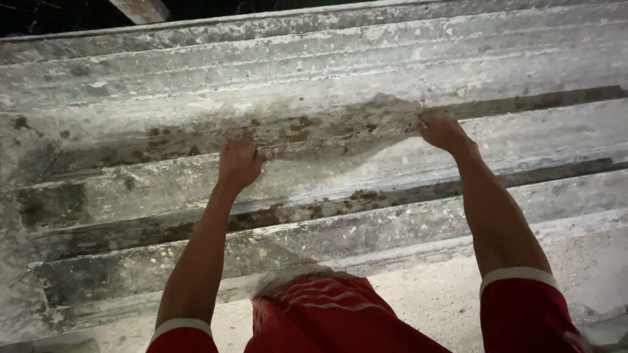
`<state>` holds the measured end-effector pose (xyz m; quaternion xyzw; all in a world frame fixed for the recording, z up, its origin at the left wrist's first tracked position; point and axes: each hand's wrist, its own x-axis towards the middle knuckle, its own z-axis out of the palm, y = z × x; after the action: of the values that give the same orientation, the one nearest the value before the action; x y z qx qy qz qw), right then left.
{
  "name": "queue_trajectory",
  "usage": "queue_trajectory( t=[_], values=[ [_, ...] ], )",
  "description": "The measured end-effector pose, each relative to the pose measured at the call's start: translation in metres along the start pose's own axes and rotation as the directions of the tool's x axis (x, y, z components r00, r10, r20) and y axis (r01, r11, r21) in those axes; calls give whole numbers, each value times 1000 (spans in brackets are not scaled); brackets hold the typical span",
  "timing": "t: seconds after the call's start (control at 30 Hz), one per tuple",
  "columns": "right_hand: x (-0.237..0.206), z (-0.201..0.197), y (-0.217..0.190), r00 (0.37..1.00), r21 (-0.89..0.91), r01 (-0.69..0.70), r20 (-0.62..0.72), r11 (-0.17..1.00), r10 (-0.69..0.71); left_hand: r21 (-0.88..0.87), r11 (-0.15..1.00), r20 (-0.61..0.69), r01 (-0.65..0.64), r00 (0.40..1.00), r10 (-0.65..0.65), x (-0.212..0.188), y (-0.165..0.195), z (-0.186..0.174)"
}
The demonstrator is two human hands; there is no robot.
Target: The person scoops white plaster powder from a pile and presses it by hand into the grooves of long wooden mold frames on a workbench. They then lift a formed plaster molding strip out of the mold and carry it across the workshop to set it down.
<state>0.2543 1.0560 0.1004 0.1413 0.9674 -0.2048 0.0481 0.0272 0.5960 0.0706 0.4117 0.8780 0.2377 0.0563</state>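
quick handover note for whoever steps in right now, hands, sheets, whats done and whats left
Left hand: closed on the lower edge of the top corrugated sheet.
Right hand: gripping the same edge further along, arm stretched out.
The sheets: grey, stained, ridged, lying overlapped in a stack that slopes away from the person; the gripped sheet is the uppermost one.
Done: both hands are on the edge. The edge looks barely raised, if at all.
Left: the sheet lies on the stack, not yet lifted or slid off.

A grey, weathered corrugated sheet (340, 131), stained with rust-brown patches, lies flat atop a stack of similar ridged sheets (366, 229), its near edge slightly raised.
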Motion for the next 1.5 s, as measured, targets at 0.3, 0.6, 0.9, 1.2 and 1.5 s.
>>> queue_trajectory(
  t=[0.3,0.6,0.9,1.2,1.5],
  values=[
    [5,-5,6,995,-52,6,101,999,0,-23,998,16,61,998,-61,2,1,-4],
    [-2,2,12,996,-2,7,93,1000,-6,-22,990,180,141,974,-135,4,-1,-5],
    [5,-11,26,996,-114,-82,26,990,86,71,997,87,-3,996,-3,19,0,-23],
    [28,-58,34,970,-91,92,-218,992,-109,143,990,-4,14,1000,-14,56,-3,-60],
    [76,-89,12,927,-186,79,-348,979,-140,250,967,-186,-44,978,92,110,-7,-104]
  ],
)
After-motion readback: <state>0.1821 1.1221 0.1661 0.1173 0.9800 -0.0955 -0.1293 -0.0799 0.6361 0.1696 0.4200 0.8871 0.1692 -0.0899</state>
